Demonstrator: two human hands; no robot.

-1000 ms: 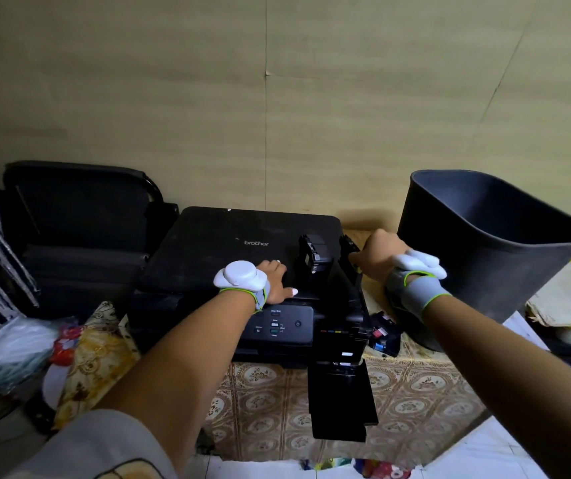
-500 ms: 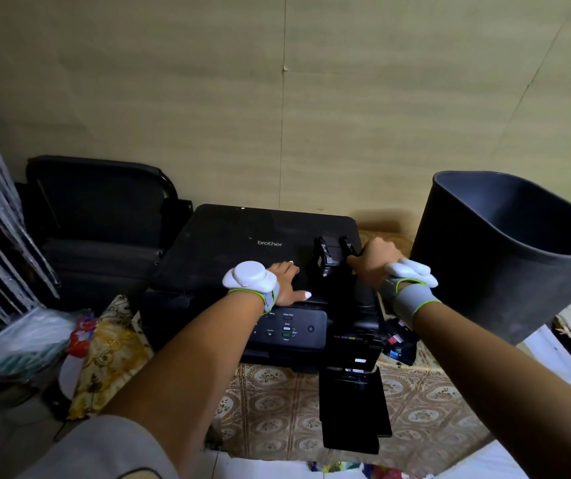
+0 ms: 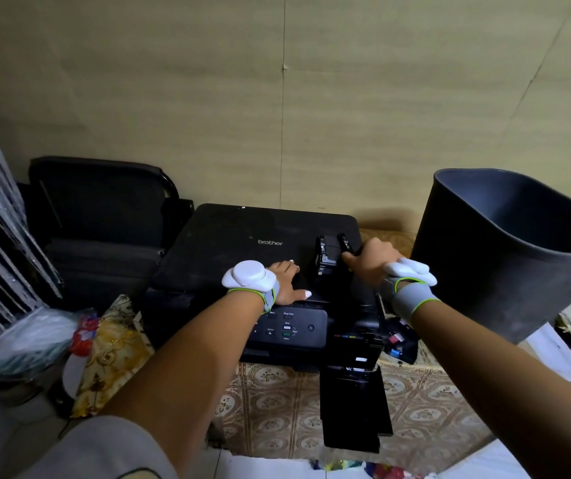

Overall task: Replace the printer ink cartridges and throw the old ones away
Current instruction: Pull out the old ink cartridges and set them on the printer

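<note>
- The left hand (image 3: 286, 283) lies flat, palm down, on the lid of the black Brother printer (image 3: 242, 250), fingers spread and holding nothing; a white puck-shaped device is strapped to its wrist.
- The right hand (image 3: 368, 259) is curled around a slim black ink cartridge (image 3: 344, 242) near the printer's right rear corner, the cartridge's upper end showing above the fingers; this wrist carries a grey band with a white device.
- A second black ink cartridge (image 3: 324, 259) stands upright on the printer's lid, between the two hands and just beside the held one; whether they touch cannot be told.
- The printer's control panel (image 3: 289, 328) sits on its front face, below the left hand.
- At the printer's front right, the cartridge bay (image 3: 356, 340) stands open, with its black door (image 3: 353, 409) folded down onto the patterned tablecloth (image 3: 270, 406).
- More cartridges (image 3: 398, 340) with red and blue labels lie just right of the printer, under the right wrist.
- A dark grey waste bin (image 3: 505, 257) stands to the right of the printer, its mouth tilted toward the camera.
- A black chair (image 3: 104, 209) stands to the left of the printer, against the beige wall.
- A gold patterned cushion (image 3: 111, 350) lies at the printer's front left, lower than the table.
</note>
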